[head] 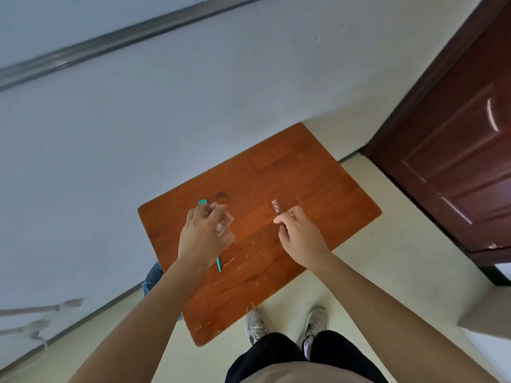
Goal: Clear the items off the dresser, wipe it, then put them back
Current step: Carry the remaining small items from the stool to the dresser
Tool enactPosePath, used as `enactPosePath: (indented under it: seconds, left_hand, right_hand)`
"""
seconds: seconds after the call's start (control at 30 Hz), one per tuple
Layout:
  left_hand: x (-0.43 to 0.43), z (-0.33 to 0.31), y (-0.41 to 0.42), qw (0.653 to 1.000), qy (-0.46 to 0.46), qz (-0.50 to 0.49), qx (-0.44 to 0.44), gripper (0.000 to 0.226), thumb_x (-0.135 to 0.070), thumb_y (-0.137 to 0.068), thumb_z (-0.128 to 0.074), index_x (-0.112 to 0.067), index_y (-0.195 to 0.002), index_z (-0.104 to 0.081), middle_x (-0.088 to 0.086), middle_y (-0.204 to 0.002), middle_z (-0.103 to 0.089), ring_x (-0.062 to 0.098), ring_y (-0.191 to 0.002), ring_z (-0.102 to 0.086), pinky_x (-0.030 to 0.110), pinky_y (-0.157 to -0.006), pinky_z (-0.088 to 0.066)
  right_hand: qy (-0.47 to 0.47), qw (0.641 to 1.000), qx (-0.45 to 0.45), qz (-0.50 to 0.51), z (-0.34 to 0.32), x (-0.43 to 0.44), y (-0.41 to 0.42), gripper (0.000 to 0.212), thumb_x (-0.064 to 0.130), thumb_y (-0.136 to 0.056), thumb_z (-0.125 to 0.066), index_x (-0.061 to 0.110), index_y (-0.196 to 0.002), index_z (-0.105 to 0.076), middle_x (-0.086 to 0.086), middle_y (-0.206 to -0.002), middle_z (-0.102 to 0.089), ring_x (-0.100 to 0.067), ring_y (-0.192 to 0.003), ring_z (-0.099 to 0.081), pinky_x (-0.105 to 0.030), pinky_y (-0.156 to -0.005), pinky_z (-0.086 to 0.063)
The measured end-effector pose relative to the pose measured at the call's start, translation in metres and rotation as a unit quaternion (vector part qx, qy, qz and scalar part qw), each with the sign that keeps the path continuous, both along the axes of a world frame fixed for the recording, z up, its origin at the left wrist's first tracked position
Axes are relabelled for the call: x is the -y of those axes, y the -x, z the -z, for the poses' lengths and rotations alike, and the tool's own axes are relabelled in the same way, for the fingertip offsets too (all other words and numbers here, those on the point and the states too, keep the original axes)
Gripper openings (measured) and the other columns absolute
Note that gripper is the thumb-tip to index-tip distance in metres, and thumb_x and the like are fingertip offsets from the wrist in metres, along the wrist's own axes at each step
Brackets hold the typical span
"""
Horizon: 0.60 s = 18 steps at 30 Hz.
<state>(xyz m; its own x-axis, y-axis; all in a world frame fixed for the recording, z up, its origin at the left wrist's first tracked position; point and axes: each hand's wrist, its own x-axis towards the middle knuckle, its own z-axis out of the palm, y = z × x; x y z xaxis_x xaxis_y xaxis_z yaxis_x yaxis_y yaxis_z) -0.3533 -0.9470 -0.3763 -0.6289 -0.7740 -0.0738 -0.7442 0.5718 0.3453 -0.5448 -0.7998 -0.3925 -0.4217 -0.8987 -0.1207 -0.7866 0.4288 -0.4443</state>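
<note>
The dresser top is a scratched orange-brown wooden board against the white wall. My left hand is closed around a small clear glass bottle above the board's left part. A teal comb lies under that hand, its toothed end showing past my fingers. I cannot tell whether the hand also grips the comb. My right hand pinches the near end of a small brown tube with white lettering, which rests on the board.
A dark red wooden door stands at the right. A blue bin sits on the floor left of the dresser. My feet in grey sneakers stand at its front edge. Pale floor surrounds it.
</note>
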Motion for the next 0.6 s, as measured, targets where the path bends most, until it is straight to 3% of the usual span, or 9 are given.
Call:
enactPosePath:
  seconds: [0.13, 0.3, 0.43, 0.6]
  left_hand:
    - [-0.023, -0.051, 0.071, 0.984, 0.073, 0.133, -0.096, 0.052, -0.037, -0.078, -0.074, -0.03, -0.126, -0.055, 0.003, -0.13, -0.054, 0.028, -0.119, -0.049, 0.044, -0.09, -0.05]
    - [-0.101, -0.113, 0.178, 0.941, 0.099, 0.257, -0.196, 0.052, -0.033, -0.08, -0.072, -0.025, -0.129, -0.057, 0.004, -0.13, -0.053, 0.027, -0.117, -0.05, 0.041, -0.092, -0.049]
    - [-0.215, -0.145, 0.256, 0.89, 0.105, 0.352, -0.271, 0.049, -0.029, -0.075, -0.065, -0.024, -0.123, -0.058, 0.007, -0.122, -0.052, 0.031, -0.11, -0.05, 0.039, -0.085, -0.05]
    - [-0.404, -0.157, 0.327, 0.834, 0.065, 0.437, -0.332, 0.053, -0.016, -0.068, -0.069, -0.021, -0.12, -0.062, 0.006, -0.119, -0.051, 0.029, -0.107, -0.05, 0.034, -0.091, -0.045]
  right_hand:
    - [0.079, 0.99, -0.007, 0.119, -0.043, -0.049, 0.043, 0.022, 0.026, -0.099, -0.052, 0.027, -0.119, -0.059, 0.005, -0.117, -0.048, -0.004, -0.086, -0.054, -0.014, -0.071, -0.049]
    - [0.166, 0.94, -0.049, 0.292, -0.092, -0.166, 0.092, 0.022, 0.027, -0.099, -0.048, 0.029, -0.118, -0.058, 0.01, -0.11, -0.044, -0.005, -0.079, -0.054, -0.022, -0.074, -0.048]
    - [0.219, 0.889, -0.092, 0.39, -0.121, -0.298, 0.117, 0.024, 0.023, -0.097, -0.049, 0.023, -0.117, -0.061, 0.007, -0.112, -0.046, -0.008, -0.072, -0.049, -0.027, -0.069, -0.045]
    - [0.255, 0.82, -0.15, 0.49, -0.142, -0.486, 0.123, 0.02, 0.017, -0.096, -0.053, 0.023, -0.112, -0.064, 0.007, -0.109, -0.048, -0.003, -0.072, -0.049, -0.023, -0.066, -0.043]
